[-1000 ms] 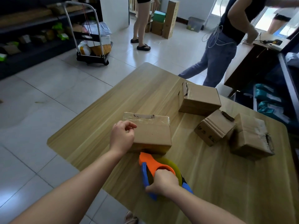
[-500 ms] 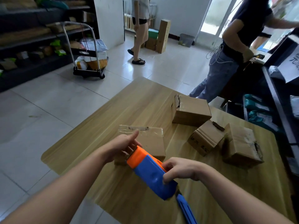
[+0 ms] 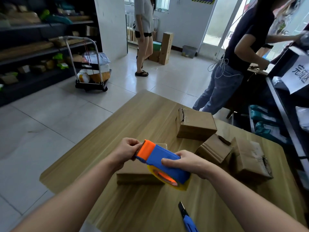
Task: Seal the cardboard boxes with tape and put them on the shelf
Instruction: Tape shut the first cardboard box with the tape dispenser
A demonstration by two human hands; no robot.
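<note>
Head view: everything here is seen from above the person's two forearms, which reach out over a wooden table [image 3: 117, 129].
Tape dispenser [image 3: 164, 160]: blue body with an orange nose, held in the air between both hands, just above the nearest box. The nose points away and to the left, and the yellowish tape roll [image 3: 167, 179] hangs under the rear.
Left hand [image 3: 124, 152]: fingers and thumb are curled in, pinching the orange nose. I can't tell whether the tape's loose end is between them.
Right hand [image 3: 185, 162]: wrapped over the blue body near the roll, thumb on the near side.
Nearest box [image 3: 133, 174]: lies flat on the table under the dispenser, partly hidden by it.
Other boxes: one large box [image 3: 195, 124] sits farther back with a torn corner. A tilted one [image 3: 214, 150] and a scuffed one [image 3: 249, 158] crowd together on the right.
Utility knife [image 3: 187, 218]: blue, lying on the table near the front edge.
Shelves [image 3: 25, 51]: dark racks along the left wall, stocked with parcels.
Cart [image 3: 90, 64]: loaded, parked on the tiles beside the shelves.
Bystanders: one person in a grey top [image 3: 143, 30] stands at the back, and another in jeans [image 3: 234, 64] works at the right.
</note>
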